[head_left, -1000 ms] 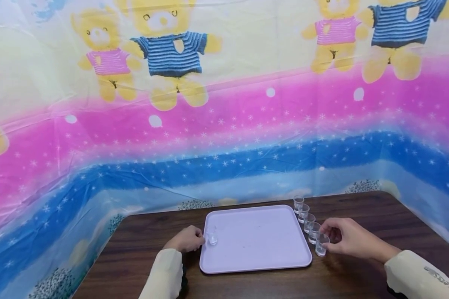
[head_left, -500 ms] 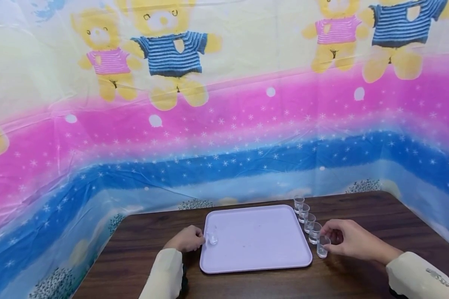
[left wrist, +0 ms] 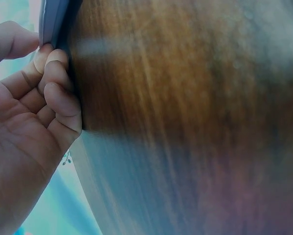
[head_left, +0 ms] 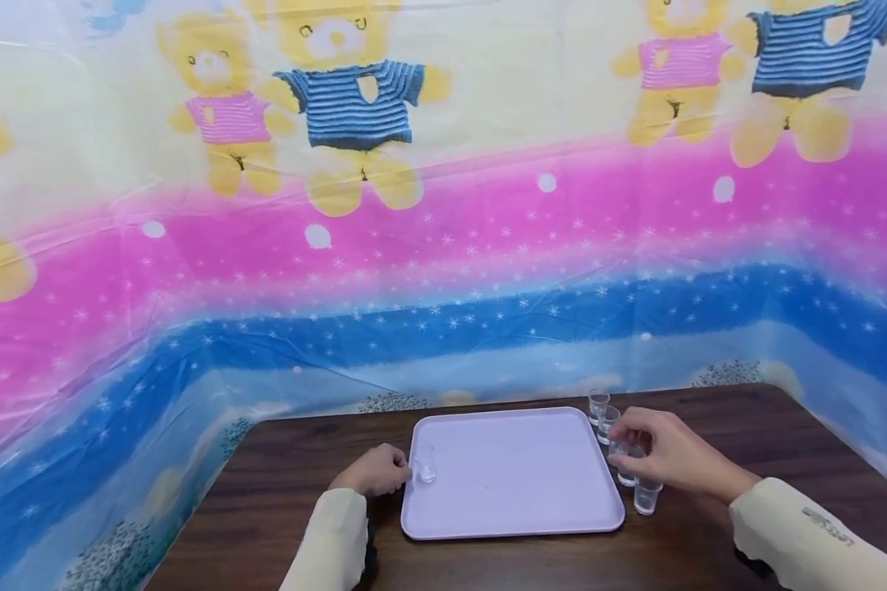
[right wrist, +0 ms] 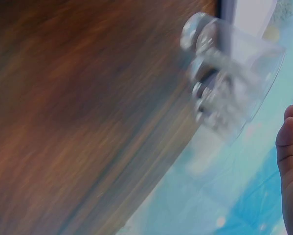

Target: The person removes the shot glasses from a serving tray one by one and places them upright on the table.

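A pale lilac tray (head_left: 517,484) lies on the dark wooden table. My left hand (head_left: 372,470) pinches its left edge; in the left wrist view the thumb (left wrist: 14,41) is above the tray rim and curled fingers are below. One small clear glass (head_left: 427,468) stands on the tray near that edge. Along the tray's right side runs a row of several clear shot glasses, the nearest glass (head_left: 646,499) standing upright. My right hand (head_left: 672,451) hovers over the row, thumb and fingers apart, partly hiding the middle glasses. In the right wrist view the fingers (right wrist: 287,137) are apart from the glasses.
The wooden table (head_left: 295,509) ends close behind the tray, where a printed cloth (head_left: 413,328) with teddy bears hangs around it. At the far end of the row, a glass (head_left: 598,402) stands near the table's back edge.
My right hand has let go of the nearest glass, after shifting it slightly toward me, and has risen and moved back over the row. The left hand still holds the tray. The view has shifted slightly.
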`<state>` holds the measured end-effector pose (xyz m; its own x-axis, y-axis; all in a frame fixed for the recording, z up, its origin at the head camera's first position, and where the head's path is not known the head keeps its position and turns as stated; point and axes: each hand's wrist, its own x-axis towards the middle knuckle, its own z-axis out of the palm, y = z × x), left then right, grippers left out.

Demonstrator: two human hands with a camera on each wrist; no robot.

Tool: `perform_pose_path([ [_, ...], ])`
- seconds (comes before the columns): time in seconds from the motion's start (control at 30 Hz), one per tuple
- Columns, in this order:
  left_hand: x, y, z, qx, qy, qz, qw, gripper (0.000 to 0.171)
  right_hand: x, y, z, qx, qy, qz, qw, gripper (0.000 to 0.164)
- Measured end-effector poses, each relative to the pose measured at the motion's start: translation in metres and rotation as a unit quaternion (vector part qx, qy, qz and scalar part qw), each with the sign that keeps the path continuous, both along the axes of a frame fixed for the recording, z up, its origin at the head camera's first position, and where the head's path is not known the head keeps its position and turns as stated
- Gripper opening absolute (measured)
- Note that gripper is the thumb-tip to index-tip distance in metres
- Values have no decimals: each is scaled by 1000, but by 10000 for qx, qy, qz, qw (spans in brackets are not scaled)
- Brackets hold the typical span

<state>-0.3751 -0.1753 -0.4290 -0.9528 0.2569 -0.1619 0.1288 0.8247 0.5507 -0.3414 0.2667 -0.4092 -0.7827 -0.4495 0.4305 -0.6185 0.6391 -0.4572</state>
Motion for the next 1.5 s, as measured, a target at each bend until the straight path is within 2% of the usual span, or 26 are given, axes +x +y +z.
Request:
perform_pose_path([
  [0.13,1,0,1,10,13,-4,10000,16,-8,-22,2,-1,-121,78,9999,18],
  [0.37,-2,-2,-3,29,5,-12,10000,16,-19,-66,11,-123,-275,-82,9995,17],
  [0.57,-3,-3,-4,14,17,6,10000,15,-26,-97,12,-273,-59,300,9992,15],
  [0.97,-2,-3,-5,27,-70,62,10000,17,-30,-129,12,-462,-230,513,9973,17],
  [1.27,-1,-7,-5,75,-4,3,10000,17,-33,-154,7,-531,-616,436,9957,19],
  [1.5,0,-6,-4,121,34,-50,9999,16,-38,-178,2,-528,-866,606,9930,20],
])
